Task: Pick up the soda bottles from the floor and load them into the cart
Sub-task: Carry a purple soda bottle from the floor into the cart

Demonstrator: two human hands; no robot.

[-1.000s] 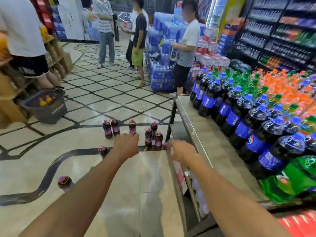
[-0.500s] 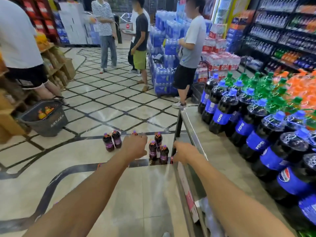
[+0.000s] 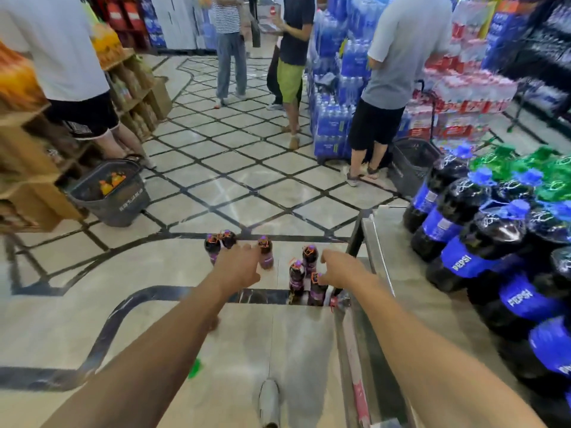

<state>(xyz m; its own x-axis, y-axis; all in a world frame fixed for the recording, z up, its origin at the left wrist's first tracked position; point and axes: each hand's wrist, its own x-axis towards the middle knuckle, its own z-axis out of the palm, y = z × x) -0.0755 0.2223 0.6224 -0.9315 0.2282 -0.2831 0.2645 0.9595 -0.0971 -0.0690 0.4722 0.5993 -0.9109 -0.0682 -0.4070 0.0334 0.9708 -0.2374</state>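
Purple soda bottles (image 3: 297,278) on floor (image 3: 154,319); our L hand (image 3: 239,268) reaches, fingers spread; R hand (image 3: 340,270) by one, we can't tell grip.

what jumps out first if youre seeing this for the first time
Two bare arms stretch forward in the centre, the left hand and right hand poised at a cluster of small purple-labelled soda bottles standing on the marble floor. At the right, big dark Pepsi bottles with blue caps crowd the cart, green bottles behind them. A grey basket sits at the left.
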